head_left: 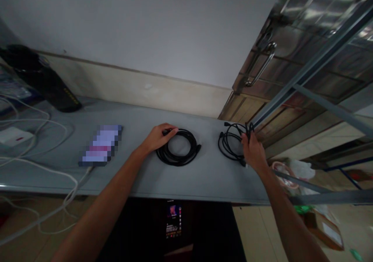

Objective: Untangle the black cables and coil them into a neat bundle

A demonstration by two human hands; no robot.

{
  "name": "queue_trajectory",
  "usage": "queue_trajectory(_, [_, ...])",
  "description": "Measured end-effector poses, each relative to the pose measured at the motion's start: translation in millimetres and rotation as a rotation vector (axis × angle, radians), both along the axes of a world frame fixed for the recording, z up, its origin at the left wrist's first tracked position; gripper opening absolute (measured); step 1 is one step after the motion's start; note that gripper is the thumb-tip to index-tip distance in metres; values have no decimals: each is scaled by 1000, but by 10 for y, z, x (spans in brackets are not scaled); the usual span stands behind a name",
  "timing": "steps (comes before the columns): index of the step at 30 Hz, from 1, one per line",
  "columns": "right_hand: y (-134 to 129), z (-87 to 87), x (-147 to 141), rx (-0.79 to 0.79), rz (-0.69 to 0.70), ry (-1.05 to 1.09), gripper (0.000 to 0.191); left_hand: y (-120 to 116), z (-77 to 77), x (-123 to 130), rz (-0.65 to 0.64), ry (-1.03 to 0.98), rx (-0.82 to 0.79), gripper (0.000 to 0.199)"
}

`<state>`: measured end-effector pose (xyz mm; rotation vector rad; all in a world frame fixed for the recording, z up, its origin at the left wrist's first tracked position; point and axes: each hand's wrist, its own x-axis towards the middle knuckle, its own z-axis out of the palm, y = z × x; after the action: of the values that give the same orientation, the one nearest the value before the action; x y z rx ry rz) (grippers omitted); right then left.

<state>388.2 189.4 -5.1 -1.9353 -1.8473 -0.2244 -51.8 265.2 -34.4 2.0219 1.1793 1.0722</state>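
A thick coil of black cable (190,153) lies flat on the grey shelf (163,184). My left hand (161,137) grips the upper left side of this coil, thumb on top and fingers around it. Farther right, a looser bundle of thin black cables (225,145) with several plug ends rests near the shelf's right end. My right hand (254,150) is closed on the right part of that bundle, where a few loops stick up above the fingers. The fingertips of the right hand are partly hidden.
A phone (100,145) with a pixelated screen lies left, plugged into a white cable (58,170). Behind it leans a black bottle (49,81); a white charger (16,136) sits at far left. A metal frame post (309,68) stands right, before a metal door with a handle (262,66).
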Motion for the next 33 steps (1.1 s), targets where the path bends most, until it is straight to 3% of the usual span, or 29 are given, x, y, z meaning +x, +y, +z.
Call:
queue_trajectory(7, [-34, 906, -79, 330, -76, 252, 66, -19, 20, 24, -20, -39, -30, 54])
queue_trajectory(11, [-66, 1319, -472, 510, -12, 463, 60, -18, 15, 44, -16, -50, -19, 51])
queue_trajectory(14, [48, 1468, -883, 569, 91, 596, 47, -27, 30, 67, 15, -94, 19, 49])
queue_trajectory(16, [189, 1487, -1182, 507, 173, 622, 44, -35, 54, 73, 53, -133, 60, 52])
queue_trajectory(19, [432, 1420, -1660, 290, 350, 550, 42, -48, 106, 60, 117, -220, 91, 60])
queue_trajectory(25, [676, 1048, -2559, -101, 439, 213, 45, -59, 177, 15, 173, -434, 70, 59])
queue_trajectory(30, [687, 675, -2833, -270, 648, 36, 52, 30, 117, 3, 275, -608, -69, 61])
queue_trajectory(33, [743, 601, -2809, -278, 788, 46, 51, 98, 92, -8, 272, -725, -145, 55])
